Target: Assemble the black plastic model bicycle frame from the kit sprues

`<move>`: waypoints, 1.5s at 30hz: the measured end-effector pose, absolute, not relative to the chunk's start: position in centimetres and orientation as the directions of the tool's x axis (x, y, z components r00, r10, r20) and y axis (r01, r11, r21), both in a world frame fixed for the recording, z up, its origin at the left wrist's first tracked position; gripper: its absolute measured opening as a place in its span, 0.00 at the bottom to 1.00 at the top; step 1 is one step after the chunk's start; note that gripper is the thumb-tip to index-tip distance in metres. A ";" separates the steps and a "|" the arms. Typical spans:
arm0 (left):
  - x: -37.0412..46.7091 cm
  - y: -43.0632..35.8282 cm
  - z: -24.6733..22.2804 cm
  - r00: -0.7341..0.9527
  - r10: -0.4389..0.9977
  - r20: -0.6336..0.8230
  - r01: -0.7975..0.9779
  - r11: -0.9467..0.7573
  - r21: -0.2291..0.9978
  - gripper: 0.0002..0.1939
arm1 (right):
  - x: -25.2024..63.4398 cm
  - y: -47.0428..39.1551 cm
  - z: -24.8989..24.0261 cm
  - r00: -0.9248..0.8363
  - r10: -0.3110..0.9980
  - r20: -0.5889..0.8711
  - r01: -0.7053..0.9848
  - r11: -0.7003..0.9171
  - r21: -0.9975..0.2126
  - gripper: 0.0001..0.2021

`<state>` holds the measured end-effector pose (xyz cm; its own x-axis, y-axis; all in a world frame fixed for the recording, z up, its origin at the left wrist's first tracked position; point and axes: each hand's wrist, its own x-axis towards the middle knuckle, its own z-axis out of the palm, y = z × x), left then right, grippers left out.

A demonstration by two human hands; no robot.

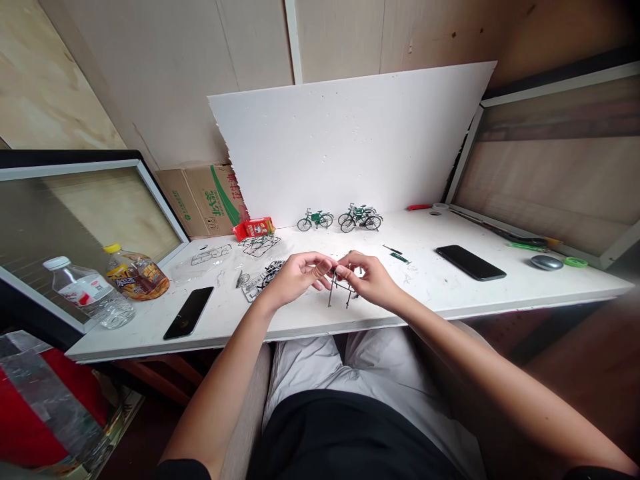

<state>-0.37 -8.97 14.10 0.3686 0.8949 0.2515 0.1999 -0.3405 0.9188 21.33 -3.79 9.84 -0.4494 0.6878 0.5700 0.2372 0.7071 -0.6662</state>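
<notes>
Two hands meet over a thin dark frame at the table's front edge

In the head view, the left hand (303,273) and the right hand (367,277) come together above the near part of a white table (425,293). The thin dark frame (331,291) is between them, its slender rods hanging below the fingertips. The right hand's thumb and forefinger are pinched on its upper end. The left hand's fingertips come right up to the same spot; I cannot tell whether they clamp the frame or only touch it.

Just left of the left hand lies a heap of black parts (270,275). Behind it are a dark green sprue (260,245) and a red packet (254,229), near a cardboard box (197,200). Beyond the hands, one model bicycle (316,219) stands apart from a cluster of model bicycles (360,219), all before a white panel (340,147).

Right of the right hand lie a small green piece (400,257) and a black phone (470,262), with a grey mouse (547,263) farther right. At the table's left end, a second phone (189,313) lies near a clear bottle (90,293) and a yellow-capped bottle (137,273).
</notes>
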 end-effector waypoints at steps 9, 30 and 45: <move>-0.4 -8.3 13.2 0.352 0.902 0.249 0.207 -0.334 0.919 0.32 | 21.2 -3.9 9.8 -0.492 0.671 0.555 0.232 0.716 -0.659 0.22; 0.1 -8.1 12.6 0.348 0.890 0.295 0.237 -0.388 0.891 0.20 | 21.0 -4.2 9.9 -0.541 0.641 0.545 0.227 0.735 -0.639 0.22; 0.3 -8.2 12.5 0.344 0.888 0.305 0.258 -0.402 0.878 0.19 | 20.9 -4.3 9.6 -0.552 0.634 0.542 0.229 0.740 -0.633 0.23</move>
<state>0.34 -8.21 12.48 0.3441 0.8879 0.3053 0.2584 -0.4022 0.8783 20.89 -4.30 9.65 -0.5522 0.6338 0.5417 0.2288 0.7400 -0.6325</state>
